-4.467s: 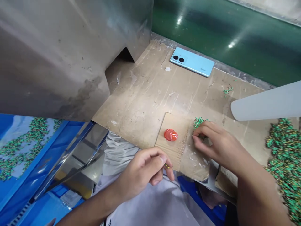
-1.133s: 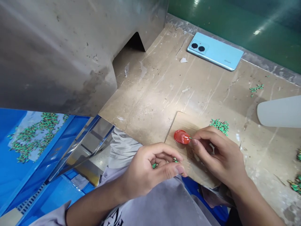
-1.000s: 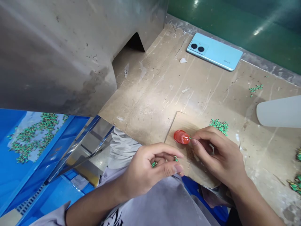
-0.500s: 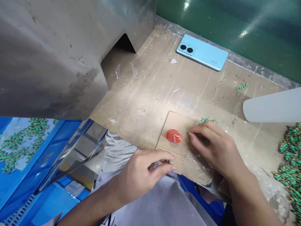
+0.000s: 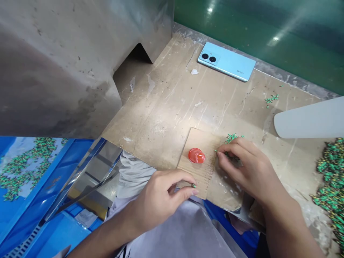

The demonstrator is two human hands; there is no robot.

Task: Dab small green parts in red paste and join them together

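Between thumb and forefinger, my left hand (image 5: 168, 195) pinches a tiny green part (image 5: 193, 185) above the near edge of a cardboard piece (image 5: 197, 138). My right hand (image 5: 245, 163) is closed in a pinch at the cardboard's right side, with a small green part (image 5: 216, 151) showing at its fingertips. A glossy red blob (image 5: 196, 156) in a shallow round shape lies on the cardboard between the two hands. Just behind the right fingers sits a little cluster of green parts (image 5: 233, 137). Rows of small dark marks run along the cardboard's right side.
A light blue phone (image 5: 228, 61) lies at the back. From the right juts a pale grey rounded object (image 5: 309, 120), with a large heap of green parts (image 5: 331, 182) nearer me. A metal housing (image 5: 67, 68) blocks the left. Below it, a blue tray (image 5: 64, 161) holds more green parts.
The view has shifted slightly, so the table things appear a little further left. Both hands keep their pinches; the green part in my left fingers now shows more clearly.
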